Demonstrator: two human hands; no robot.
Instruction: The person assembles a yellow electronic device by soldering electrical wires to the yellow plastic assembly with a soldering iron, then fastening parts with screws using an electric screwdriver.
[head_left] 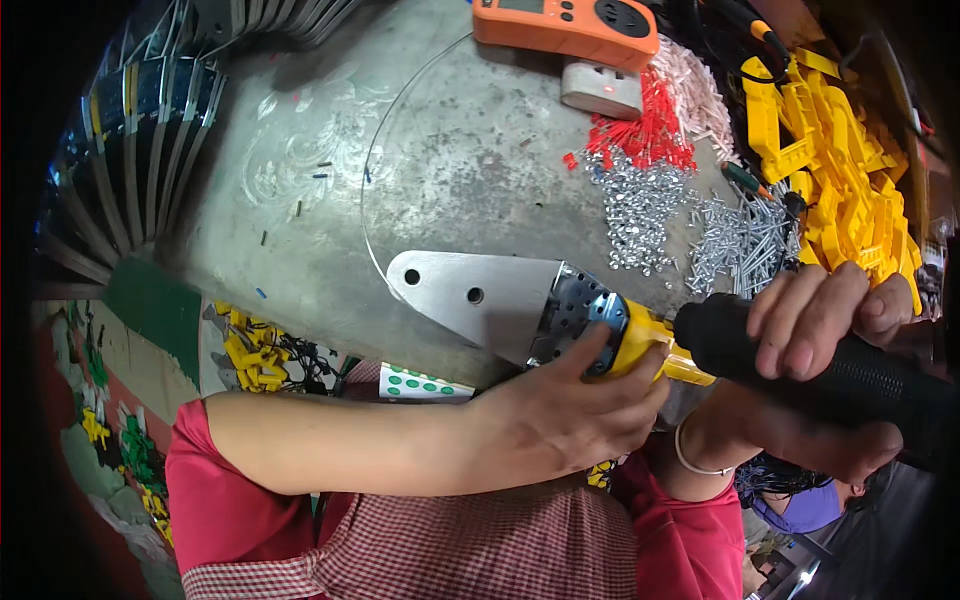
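Clasps a yellow housing [637,340] in the left grip [575,410], with thumb and fingers bent closely around it, masking much of its near side. Wraps the right grip [805,325] around a thick black tool [725,338], with its nose just beside the housing; cannot tell, at this angle, of contact at the tip. Sets the housing toward the near side of the table [310,235], right beside a perforated metal block [575,300], partly covered by the left thumb, at the broad end of a gray plate [450,300]. Loses the tool's rear in the dark right rim. Cuts off an orange meter [565,28] at the top edge, near red pieces [655,125] too crowded to make out singly.
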